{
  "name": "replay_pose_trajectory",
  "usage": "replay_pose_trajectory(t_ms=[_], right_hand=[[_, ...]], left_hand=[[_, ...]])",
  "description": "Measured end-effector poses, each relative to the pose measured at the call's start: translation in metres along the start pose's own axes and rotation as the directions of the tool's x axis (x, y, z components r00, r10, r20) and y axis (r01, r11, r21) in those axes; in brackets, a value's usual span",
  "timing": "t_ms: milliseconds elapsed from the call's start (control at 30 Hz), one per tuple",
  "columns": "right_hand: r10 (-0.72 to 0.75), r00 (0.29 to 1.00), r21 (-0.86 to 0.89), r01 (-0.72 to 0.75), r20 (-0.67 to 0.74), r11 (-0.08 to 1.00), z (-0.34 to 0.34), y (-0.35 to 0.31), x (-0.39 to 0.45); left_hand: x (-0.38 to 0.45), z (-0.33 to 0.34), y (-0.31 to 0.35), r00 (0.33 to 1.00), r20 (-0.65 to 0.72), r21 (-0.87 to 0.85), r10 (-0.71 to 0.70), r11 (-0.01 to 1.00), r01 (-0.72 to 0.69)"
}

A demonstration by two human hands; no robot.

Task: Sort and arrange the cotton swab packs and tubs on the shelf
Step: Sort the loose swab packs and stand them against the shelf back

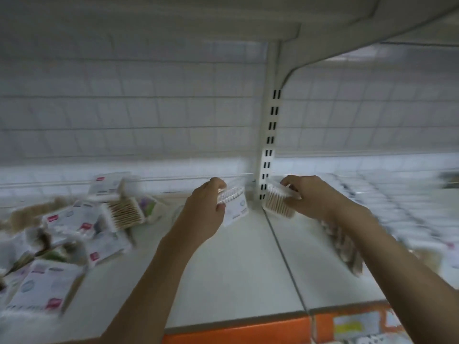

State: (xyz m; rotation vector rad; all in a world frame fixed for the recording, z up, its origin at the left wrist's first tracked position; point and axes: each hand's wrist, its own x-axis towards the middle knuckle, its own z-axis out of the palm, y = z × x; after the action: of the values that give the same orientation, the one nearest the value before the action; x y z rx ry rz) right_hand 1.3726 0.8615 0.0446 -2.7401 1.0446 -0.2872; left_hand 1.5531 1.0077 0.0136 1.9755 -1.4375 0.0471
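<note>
Where the shelf [238, 264] meets its back post, one swab pack [234, 203] pinched per hand [207, 212].

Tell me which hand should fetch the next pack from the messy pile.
Left. The pile lies on the left hand's side; the right hand is beyond the upright. Both hold packs now.

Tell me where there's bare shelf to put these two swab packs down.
Bare shelf runs from the orange front edge back to the upright post, between your forearms and along the seam. Crowded: the pile of packs at left, and a blurred bag with rows of stock at right.
</note>
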Motion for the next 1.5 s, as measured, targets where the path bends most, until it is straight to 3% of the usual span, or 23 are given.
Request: replay_pose_trajectory(t_ms=[233, 433, 700, 967, 1167, 1500], right_hand=[[-0.049, 0.999, -0.053, 0.048, -0.012, 0.997, -0.011, 0.053, 0.005], [-0.082, 0.997, -0.21, 0.081, 0.002, 0.974, -0.004, 0.081, 0.034], [-0.122, 0.989, -0.323, 0.144, 0.089, 0.935, 0.004, 0.098, 0.057], [-0.209, 0.978, -0.491, 0.189, 0.014, 0.85, 0.007, 0.1, 0.071], [-0.196, 0.98, -0.367, 0.193, 0.031, 0.91, -0.003, 0.112, 0.075], [-0.216, 0.971, -0.261, 0.182, -0.106, 0.948, -0.035, 0.146, 0.042]], left_hand=[[-0.007, 0.046, 0.032, 1.0, 0.028, -0.008, 0.001, 1.0, -0.001], [-0.008, 0.06, 0.048, 0.999, 0.008, 0.061, -0.033, 0.998, 0.033], [-0.008, 0.071, 0.06, 0.995, -0.011, 0.094, -0.099, 0.991, 0.099], [0.002, 0.087, 0.07, 0.995, 0.047, 0.196, -0.083, 0.978, 0.073], [0.017, 0.109, 0.088, 0.997, 0.058, 0.232, -0.05, 0.972, 0.035], [0.075, 0.156, 0.103, 0.993, 0.114, 0.31, 0.008, 0.95, -0.043]])
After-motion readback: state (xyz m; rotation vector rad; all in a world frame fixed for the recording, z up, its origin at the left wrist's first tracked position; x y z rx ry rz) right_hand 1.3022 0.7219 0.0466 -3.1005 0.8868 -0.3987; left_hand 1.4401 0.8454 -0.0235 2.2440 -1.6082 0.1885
